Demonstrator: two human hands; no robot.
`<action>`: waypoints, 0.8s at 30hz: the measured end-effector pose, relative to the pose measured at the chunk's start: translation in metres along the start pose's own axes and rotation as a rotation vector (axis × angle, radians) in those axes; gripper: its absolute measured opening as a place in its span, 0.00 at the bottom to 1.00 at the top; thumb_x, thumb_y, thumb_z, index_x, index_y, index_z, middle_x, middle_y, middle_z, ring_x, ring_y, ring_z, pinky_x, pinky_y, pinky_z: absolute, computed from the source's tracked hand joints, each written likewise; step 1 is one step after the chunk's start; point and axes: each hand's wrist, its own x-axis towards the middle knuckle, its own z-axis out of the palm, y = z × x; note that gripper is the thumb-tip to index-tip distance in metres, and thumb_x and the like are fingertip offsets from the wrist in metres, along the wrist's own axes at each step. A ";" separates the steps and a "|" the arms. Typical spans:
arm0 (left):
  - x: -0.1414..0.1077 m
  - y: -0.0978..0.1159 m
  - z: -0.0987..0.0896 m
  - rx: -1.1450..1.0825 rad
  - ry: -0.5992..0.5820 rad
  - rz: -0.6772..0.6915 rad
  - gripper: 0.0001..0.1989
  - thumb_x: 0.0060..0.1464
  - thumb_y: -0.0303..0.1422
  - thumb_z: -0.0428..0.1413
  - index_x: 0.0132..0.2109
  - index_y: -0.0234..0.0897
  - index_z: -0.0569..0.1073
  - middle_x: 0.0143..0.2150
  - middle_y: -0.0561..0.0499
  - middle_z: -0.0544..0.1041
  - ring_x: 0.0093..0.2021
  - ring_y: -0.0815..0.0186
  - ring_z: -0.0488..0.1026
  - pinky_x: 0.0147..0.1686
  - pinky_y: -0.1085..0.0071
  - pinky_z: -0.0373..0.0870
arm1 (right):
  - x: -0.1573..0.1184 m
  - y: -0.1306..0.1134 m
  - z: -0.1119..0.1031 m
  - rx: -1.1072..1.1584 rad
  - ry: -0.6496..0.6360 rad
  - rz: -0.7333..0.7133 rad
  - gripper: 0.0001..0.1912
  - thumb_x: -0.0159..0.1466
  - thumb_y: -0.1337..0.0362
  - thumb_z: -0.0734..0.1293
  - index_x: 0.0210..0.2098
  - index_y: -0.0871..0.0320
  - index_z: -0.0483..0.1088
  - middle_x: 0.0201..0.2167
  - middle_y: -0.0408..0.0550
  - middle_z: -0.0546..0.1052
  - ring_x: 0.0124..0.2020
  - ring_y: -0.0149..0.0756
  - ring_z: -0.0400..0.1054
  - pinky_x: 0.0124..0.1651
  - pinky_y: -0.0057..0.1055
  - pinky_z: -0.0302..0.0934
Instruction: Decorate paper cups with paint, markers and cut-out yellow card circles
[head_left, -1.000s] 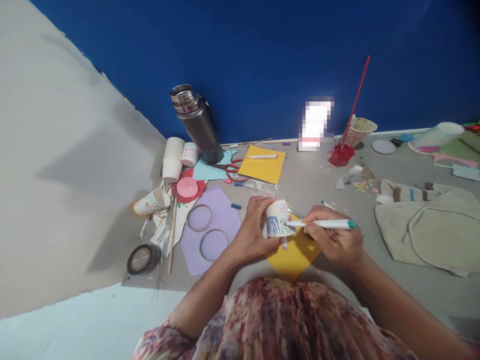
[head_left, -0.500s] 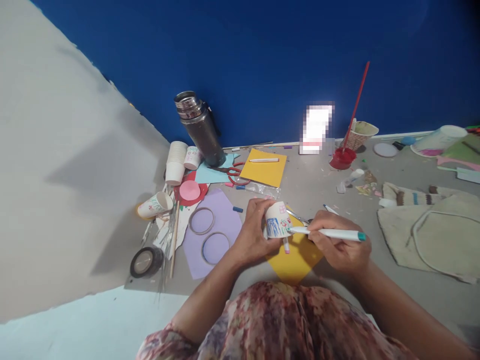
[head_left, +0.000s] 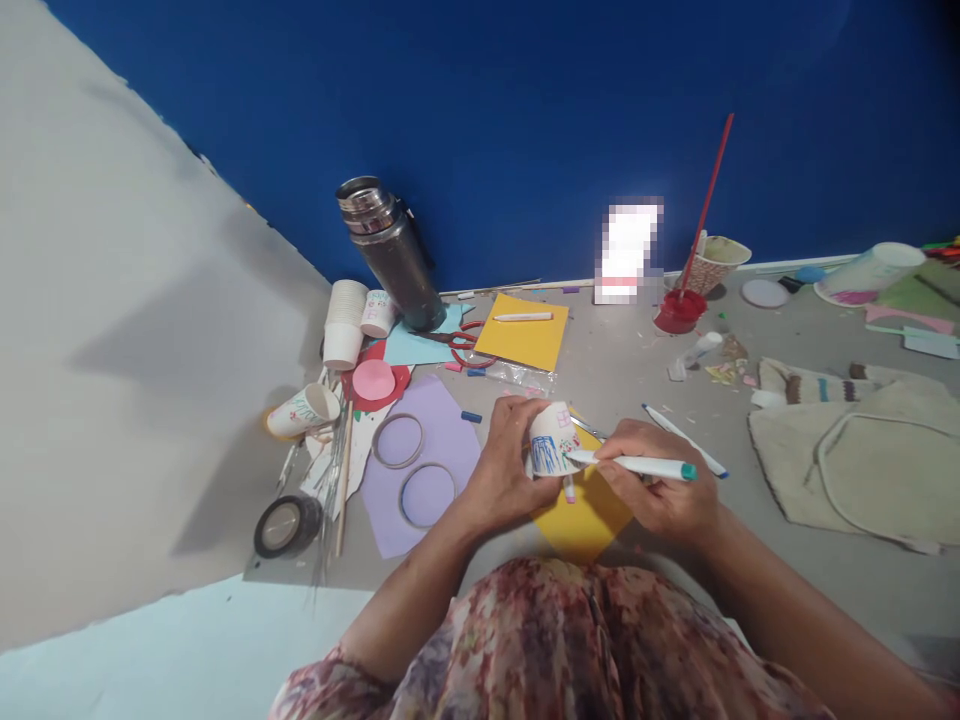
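Note:
A small white paper cup (head_left: 553, 438) with blue strokes, a pink window shape and red and green marks is gripped between the thumb and fingers of my left hand (head_left: 504, 465). Pinched in my right hand (head_left: 664, 482) is a white marker with a green end (head_left: 652, 466); its tip meets the cup's side by the green marks. Beneath both hands lies a yellow sheet (head_left: 583, 515). Scissors, mostly hidden, show a blade (head_left: 587, 428) behind the cup. Another white marker with a blue end (head_left: 686, 441) rests beyond my right hand.
A dark flask (head_left: 397, 262) and stacked cups (head_left: 345, 325) stand at the back left. Tape rolls (head_left: 287, 526) and purple paper (head_left: 420, 455) lie left. A red container (head_left: 680, 312) holding a stick sits at the back, a cloth bag (head_left: 862, 460) on the right.
My right hand and its marker have shifted left, the tip moving further onto the cup's side. More of the blue-ended marker shows now. The whole view has shifted slightly.

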 end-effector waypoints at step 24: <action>0.003 0.007 -0.004 -0.572 0.066 -0.213 0.37 0.45 0.29 0.67 0.61 0.42 0.65 0.64 0.40 0.67 0.66 0.51 0.68 0.63 0.56 0.70 | -0.012 0.018 -0.008 -0.033 0.081 0.258 0.19 0.67 0.61 0.73 0.56 0.53 0.72 0.44 0.50 0.84 0.33 0.36 0.76 0.39 0.32 0.73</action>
